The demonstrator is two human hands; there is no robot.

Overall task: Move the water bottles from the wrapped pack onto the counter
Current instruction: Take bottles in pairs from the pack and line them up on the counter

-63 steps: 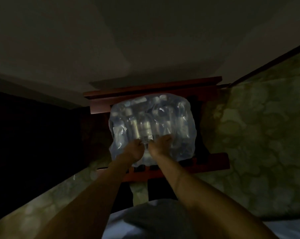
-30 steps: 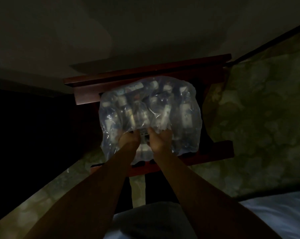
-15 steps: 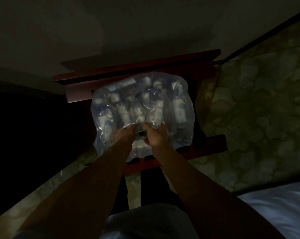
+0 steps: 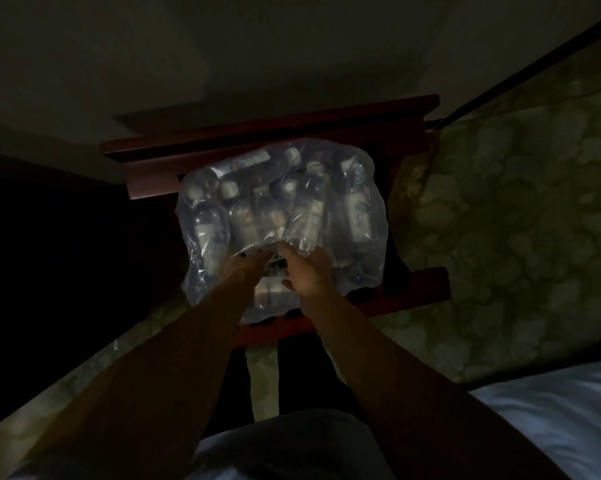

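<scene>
1. Since half a second ago, both hands have crept slightly further up the near face of the pack, and the plastic between them looks pulled wider over a label.
2. Far left lies a dark, unlit area where nothing can be made out.
3. Next comes the left hand (image 4: 245,268), fingers curled into the clear film of the wrapped pack (image 4: 354,268), pinching it at the near middle.
4. At the centre, the wrapped pack sits on a reddish wooden stand (image 4: 413,292), its bottles (image 4: 356,216) lying jumbled inside the film, labels and caps showing dimly.
5. Just right of the left hand, the right hand (image 4: 306,275) grips the same film, thumb and fingers bunching a fold of it; the two hands are almost touching.
6. Further right spreads a green patterned carpet (image 4: 517,237), running under the stand.
7. At the lower right corner a pale blue-white sheet (image 4: 551,420) shows.
8. No bottle is out of the wrap; all are inside it.
</scene>
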